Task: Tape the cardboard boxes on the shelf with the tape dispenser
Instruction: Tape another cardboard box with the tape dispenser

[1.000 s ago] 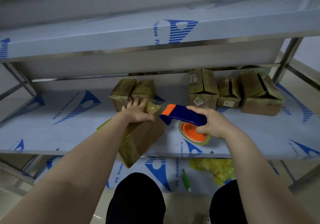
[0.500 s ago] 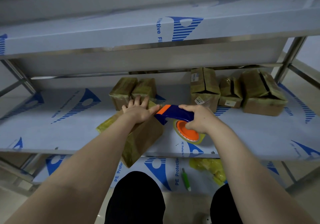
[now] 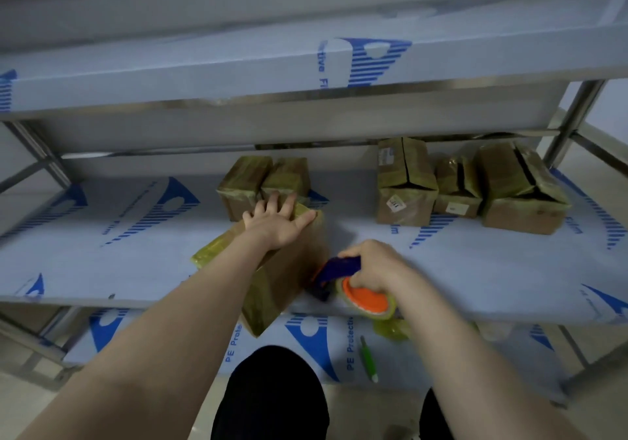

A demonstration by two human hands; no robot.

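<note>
The cardboard box being taped (image 3: 290,273) lies skewed on the middle shelf (image 3: 129,256), wrapped in yellowish tape, its near corner jutting out past the shelf's front edge. The left hand (image 3: 277,223) lies flat on the box's top, fingers straight and spread, the thumb reaching toward the far right corner; it presses down and grips nothing. At the box's right side sits the tape dispenser (image 3: 341,266), blue with an orange tip, its nose at the side face, though contact cannot be made out. The right hand (image 3: 377,263) is curled tight round the dispenser's handle, and the tape roll (image 3: 365,300) with its orange hub hangs just under that hand, at the shelf's front edge.

Just behind the left hand's fingertips stand two taped boxes (image 3: 244,184) side by side. Farther right along the shelf, three more boxes (image 3: 406,184) stand in a row. On the lower shelf (image 3: 306,344) lie a green pen (image 3: 368,359) and a yellow bag (image 3: 390,331).
</note>
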